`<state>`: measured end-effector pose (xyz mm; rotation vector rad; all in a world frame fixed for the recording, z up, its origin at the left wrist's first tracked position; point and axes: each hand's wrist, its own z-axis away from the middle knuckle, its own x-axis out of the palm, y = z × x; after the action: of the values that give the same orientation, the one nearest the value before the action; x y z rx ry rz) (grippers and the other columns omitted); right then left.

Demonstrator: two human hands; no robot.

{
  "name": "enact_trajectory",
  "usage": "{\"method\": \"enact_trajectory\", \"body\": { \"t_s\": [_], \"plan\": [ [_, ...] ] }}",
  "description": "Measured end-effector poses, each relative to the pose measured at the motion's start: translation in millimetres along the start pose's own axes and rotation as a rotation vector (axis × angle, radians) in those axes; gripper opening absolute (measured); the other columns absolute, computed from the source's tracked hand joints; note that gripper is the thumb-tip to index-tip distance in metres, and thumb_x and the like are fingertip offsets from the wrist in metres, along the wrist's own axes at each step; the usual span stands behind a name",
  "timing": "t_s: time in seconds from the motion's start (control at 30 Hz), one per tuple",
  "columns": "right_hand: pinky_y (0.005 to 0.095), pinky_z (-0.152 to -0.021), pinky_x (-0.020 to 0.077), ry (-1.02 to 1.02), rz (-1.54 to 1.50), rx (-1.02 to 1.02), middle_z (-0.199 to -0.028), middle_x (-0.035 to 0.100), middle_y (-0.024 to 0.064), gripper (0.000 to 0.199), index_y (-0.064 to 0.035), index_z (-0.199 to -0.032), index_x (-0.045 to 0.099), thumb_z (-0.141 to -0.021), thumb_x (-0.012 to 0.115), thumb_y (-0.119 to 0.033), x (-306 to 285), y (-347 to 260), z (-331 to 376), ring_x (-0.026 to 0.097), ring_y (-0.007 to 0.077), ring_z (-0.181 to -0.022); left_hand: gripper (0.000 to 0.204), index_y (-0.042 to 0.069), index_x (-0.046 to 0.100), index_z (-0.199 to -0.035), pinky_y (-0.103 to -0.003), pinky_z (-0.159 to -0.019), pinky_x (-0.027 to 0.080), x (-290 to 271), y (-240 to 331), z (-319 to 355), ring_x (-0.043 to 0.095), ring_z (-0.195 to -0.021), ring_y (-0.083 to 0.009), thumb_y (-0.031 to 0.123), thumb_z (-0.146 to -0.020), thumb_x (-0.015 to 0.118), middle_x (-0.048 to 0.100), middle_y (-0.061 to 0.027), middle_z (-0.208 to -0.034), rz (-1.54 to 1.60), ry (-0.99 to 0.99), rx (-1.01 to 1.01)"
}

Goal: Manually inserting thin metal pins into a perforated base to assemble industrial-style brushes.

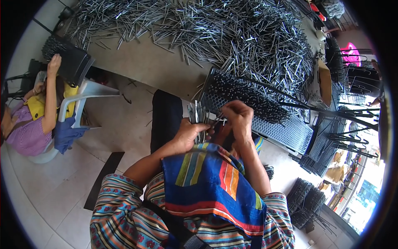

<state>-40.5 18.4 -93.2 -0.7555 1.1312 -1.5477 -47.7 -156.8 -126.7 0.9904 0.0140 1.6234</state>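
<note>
While the left hand [188, 133] grips a bundle of thin grey metal pins [198, 114] just below the perforated grey metal rack [286, 130], the right hand [237, 116] pinches one pin; probably best feeding singly, kept straight.

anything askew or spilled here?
Loose metal pins have strayed from the big pile onto the bare table, and a few lie on the floor. The left hand holds a bundle of pins; nothing looks damaged.
</note>
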Motion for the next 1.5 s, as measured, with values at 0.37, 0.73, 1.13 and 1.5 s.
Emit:
{"method": "enact_trajectory", "body": {
  "t_s": [0.37,0.73,1.13,1.5],
  "plan": [
    [0.0206,-0.061,0.0424,0.255,0.307,-0.649,-0.078,0.061,0.0036,0.012,0.0014,-0.083,0.066,-0.074,0.070,0.008,11.5,7.8,-21.6,0.055,0.0075,-0.069,0.011,-0.008,0.065,-0.088,-0.033,-0.057,0.054,-2.2,-3.5,-2.9,0.068,-0.067,-0.0235,-0.004,-0.078,0.065,0.069,-0.0170,-0.081,-0.016,0.018,-0.037],
    [0.0285,-0.052,0.0437,0.335,0.677,-0.692,-0.069,0.059,0.0079,0.012,-0.0056,-0.087,0.071,-0.076,0.072,-0.002,21.4,-9.7,-25.0,0.059,0.0190,-0.057,0.011,-0.007,0.065,-0.089,-0.032,-0.056,0.053,2.3,0.0,-12.0,0.067,-0.066,-0.0235,-0.004,-0.078,0.066,0.068,-0.0165,-0.080,0.004,0.089,-0.024],
    [0.0340,-0.051,0.0448,0.167,1.181,-0.844,-0.069,0.054,0.0056,0.028,-0.0156,-0.107,0.068,-0.080,0.065,-0.009,13.9,-13.7,-23.3,0.057,0.0248,-0.056,0.015,-0.007,0.065,-0.091,-0.033,-0.058,0.054,5.9,3.8,-11.7,0.067,-0.067,-0.0236,-0.004,-0.077,0.067,0.069,-0.0166,-0.080,0.076,0.055,-0.061],
    [0.0232,-0.052,0.0427,-0.081,0.126,0.039,-0.066,0.064,0.0051,0.009,0.0002,-0.081,0.068,-0.077,0.070,-0.008,-1.5,11.2,1.8,0.057,0.0074,-0.058,0.018,-0.004,0.065,-0.096,-0.031,-0.061,0.056,13.1,3.1,-7.5,0.069,-0.073,-0.0235,-0.005,-0.078,0.067,0.069,-0.0160,-0.084,0.150,-0.079,-0.092]
  ]
}}
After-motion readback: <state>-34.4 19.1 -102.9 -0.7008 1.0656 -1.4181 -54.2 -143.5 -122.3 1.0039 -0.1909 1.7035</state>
